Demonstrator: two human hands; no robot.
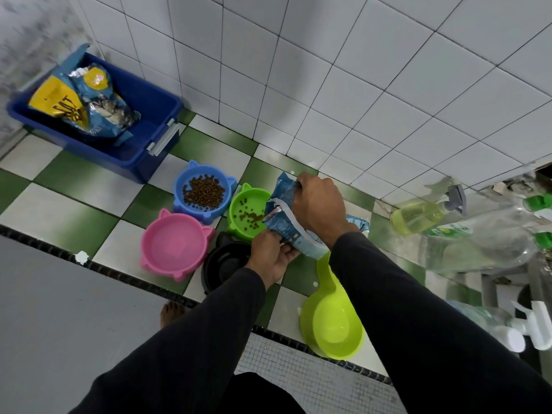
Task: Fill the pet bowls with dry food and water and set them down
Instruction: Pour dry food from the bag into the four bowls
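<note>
Both hands hold a small blue food bag [288,222] tilted over the green cat-ear bowl [239,204]. My right hand [319,204] grips the bag's top from above; my left hand [271,255] holds it from below. Brown kibble spills from the bag's mouth into the green bowl, which has a thin scatter of pieces. The blue bowl [180,186] behind it holds a heap of kibble. The pink bowl [176,246] holds what looks like clear water. A black bowl [222,264] sits partly under my left wrist.
A blue plastic bin [149,115] with larger food bags stands by the wall at the left. A lime-green scoop [331,324] lies on the checkered floor near my right arm. Spray bottles [424,213] and clear bottles crowd the right edge. My bare foot [171,313] is at the black floor strip.
</note>
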